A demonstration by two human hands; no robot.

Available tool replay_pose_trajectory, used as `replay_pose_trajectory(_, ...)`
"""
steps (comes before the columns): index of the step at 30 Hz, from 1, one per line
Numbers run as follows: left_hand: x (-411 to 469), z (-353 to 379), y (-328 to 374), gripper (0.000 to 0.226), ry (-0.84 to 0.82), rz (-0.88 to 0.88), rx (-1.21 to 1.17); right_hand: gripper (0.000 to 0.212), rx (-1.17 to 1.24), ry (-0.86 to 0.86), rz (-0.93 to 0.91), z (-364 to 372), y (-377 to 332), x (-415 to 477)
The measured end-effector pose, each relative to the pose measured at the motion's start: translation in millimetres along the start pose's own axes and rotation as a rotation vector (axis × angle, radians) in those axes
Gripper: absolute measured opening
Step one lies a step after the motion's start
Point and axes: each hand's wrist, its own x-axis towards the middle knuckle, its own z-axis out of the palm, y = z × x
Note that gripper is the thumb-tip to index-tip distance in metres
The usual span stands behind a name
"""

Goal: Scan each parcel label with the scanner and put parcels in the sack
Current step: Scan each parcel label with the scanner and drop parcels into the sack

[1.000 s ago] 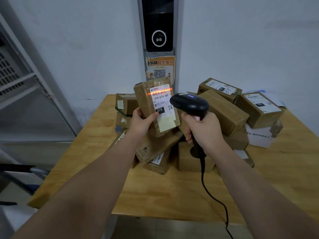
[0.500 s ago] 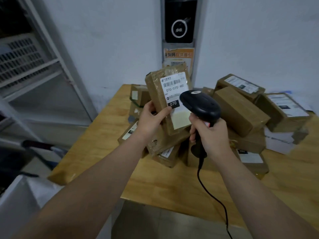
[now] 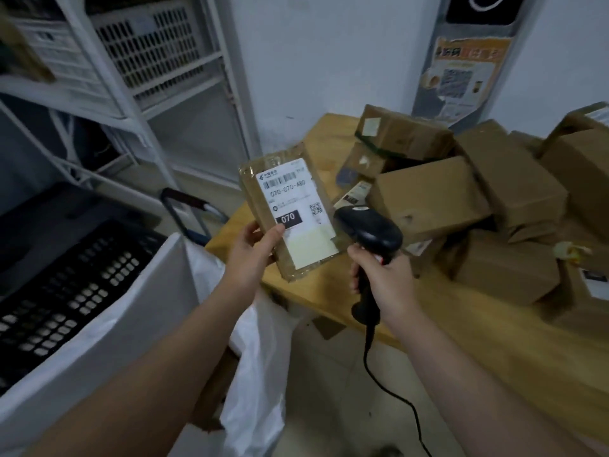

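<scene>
My left hand (image 3: 252, 255) grips a flat brown parcel (image 3: 290, 209) by its lower left edge, white label facing me with "070" printed on it. It hangs over the table's left corner, above and right of the white sack (image 3: 257, 374) whose mouth opens below my left forearm. My right hand (image 3: 384, 278) holds the black corded scanner (image 3: 370, 232) by its handle, head just right of the parcel. No scan beam shows on the label.
A pile of brown parcels (image 3: 461, 199) covers the wooden table (image 3: 428, 328). A black perforated crate (image 3: 66, 285) sits at the left behind the sack's rim. White metal shelving (image 3: 138, 94) stands against the wall, and a black-handled trolley (image 3: 188, 209) is on the floor.
The red scan line on the label has gone out. My left hand has carried the parcel left and down off the pile toward the sack; my view has swung left, bringing the sack and crate in.
</scene>
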Motion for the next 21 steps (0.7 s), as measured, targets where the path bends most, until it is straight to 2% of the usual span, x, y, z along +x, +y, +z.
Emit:
replay_pose_trajectory(2,-3.4,-42.1,-15.3,0.042,0.024,-0.043,0.041,0.032,0.000,0.001,0.073,31.5,23.5,-11.3)
replay_pose_trajectory(6,-20.4,-117.7,-53.4,0.061,0.089,-0.163,0.190,0.027,-0.016,-0.005,0.171,87.5,78.0,-41.0)
replay_pose_trajectory(8,-37.0,-142.6,-68.2,0.058,0.075,-0.183,0.297,0.027,-0.060,-0.016,0.197,104.2,103.7,-55.8)
replay_pose_trajectory(12,-66.2,-175.6,-99.3,0.061,0.047,-0.165,0.500,0.024,-0.140,-0.012,0.231,120.8,145.3,-80.0)
replay_pose_trajectory(15,-77.5,-197.2,-130.7,0.065,0.034,-0.282,0.530,0.018,-0.214,-0.001,0.279,129.4,166.7,-93.5)
replay_pose_trajectory(17,-79.7,-212.2,-150.3,0.069,0.047,-0.376,0.546,0.021,-0.251,-0.005,0.304,133.8,177.6,-100.4)
replay_pose_trajectory(21,-67.2,-230.4,-185.4,0.086,0.074,-0.498,0.813,0.024,-0.330,-0.014,0.337,138.0,196.0,-109.2)
